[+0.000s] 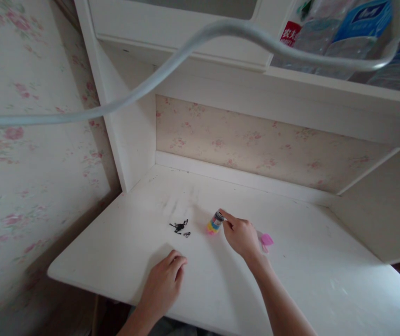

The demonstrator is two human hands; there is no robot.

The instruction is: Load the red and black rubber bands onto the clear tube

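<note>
Currently, on the white tabletop (pixel 115 252), our right hand (pixel 240 233) touches a small, dark-topped cylindrical jar (pixel 214 225) banded pink, yellow and blue; whether it pinches, we cannot tell. Our left hand (pixel 164 279) is curled, its grip hidden.

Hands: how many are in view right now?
2. The left hand is over the desk near its front edge; the right hand has a finger at the multicolored container's dark top. No others show.
</note>
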